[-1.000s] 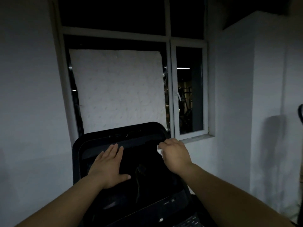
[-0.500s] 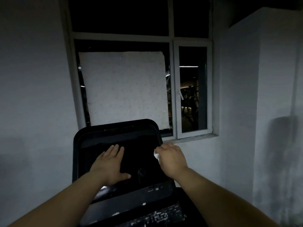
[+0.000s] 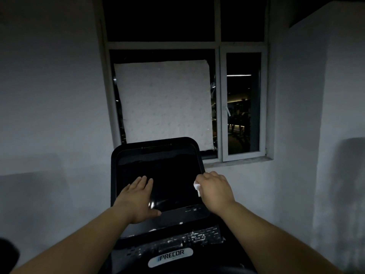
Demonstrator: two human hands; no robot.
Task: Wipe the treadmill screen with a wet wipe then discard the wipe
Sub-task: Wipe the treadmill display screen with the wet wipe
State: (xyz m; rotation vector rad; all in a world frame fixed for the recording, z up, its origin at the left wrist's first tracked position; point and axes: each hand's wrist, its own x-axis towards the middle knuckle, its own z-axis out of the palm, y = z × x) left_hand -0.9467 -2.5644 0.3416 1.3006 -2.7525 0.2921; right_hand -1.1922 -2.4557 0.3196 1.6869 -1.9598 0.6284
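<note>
The small white wet wipe (image 3: 197, 187) is soft, thin and very light. I think it will bend and bunch up easily, and it may slip a bit because it is wet. The best way to hold it is balled up under my fingers, so I can press it flat on the glass.

My right hand (image 3: 214, 191) is curled closed around the wipe. Only a little white bit pokes out on the left side of that hand. The hand sits at the right edge of the black shiny treadmill screen (image 3: 169, 178), about halfway down. I cannot tell if the wipe is touching the glass there or just beside it.

My left hand (image 3: 138, 198) is open wide and holds nothing. Its fingers are straight and close together, and the palm lies flat on the lower left part of the screen. I think it is keeping the screen steady.

The screen is hard and smooth, and glass can scratch, so I would rub gently. No bin shows for the wipe.
</note>
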